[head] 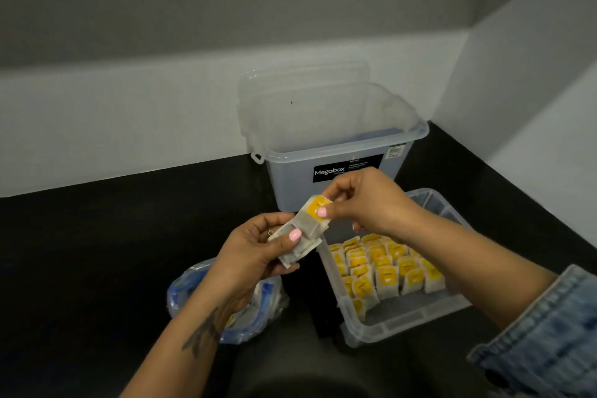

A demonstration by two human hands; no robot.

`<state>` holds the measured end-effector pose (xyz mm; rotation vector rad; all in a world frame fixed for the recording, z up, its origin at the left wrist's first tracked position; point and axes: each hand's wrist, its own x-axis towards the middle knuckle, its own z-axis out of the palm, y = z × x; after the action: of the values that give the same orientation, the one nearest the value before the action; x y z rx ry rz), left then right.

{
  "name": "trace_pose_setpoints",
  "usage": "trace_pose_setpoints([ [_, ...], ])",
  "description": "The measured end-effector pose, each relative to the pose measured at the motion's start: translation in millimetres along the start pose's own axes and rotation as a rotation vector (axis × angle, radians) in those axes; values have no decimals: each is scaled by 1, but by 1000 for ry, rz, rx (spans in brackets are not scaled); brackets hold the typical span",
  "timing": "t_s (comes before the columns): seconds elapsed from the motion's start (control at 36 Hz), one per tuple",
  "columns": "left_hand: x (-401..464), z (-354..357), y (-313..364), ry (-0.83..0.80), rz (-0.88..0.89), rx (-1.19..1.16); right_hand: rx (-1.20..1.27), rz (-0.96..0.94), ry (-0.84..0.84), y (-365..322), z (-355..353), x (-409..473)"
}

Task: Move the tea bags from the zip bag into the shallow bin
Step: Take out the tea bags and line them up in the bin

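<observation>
Megabox label point(347, 170) behind hands point(258, 249) gripping tea bags point(305, 229)

One head-worn wide-angle view looks forward and down, close over the dark countertop point(97, 252) toward a wall corner.

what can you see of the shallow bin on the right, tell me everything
The shallow bin is a low, clear plastic tub with a thick rolled rim and rounded corners. It sits on the dark surface, in front of the taller Megabox tub and right of the zip bag. Inside, tea bags with yellow tags stand upright in packed rows, filling the far part; the near strip of floor is bare. The right hand and forearm pass above it without touching it.
</observation>
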<state>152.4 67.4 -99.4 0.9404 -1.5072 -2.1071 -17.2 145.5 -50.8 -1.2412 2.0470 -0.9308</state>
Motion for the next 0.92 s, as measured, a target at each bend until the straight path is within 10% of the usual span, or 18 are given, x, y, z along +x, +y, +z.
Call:
trace_pose_setpoints([
  [0.56,13,30,-5,77,21,-129,-739,91,-394,87,-48,-38],
  [0.92,9,36,-10,108,42,-118,-906,-53,-326,119,-15,-26],
])
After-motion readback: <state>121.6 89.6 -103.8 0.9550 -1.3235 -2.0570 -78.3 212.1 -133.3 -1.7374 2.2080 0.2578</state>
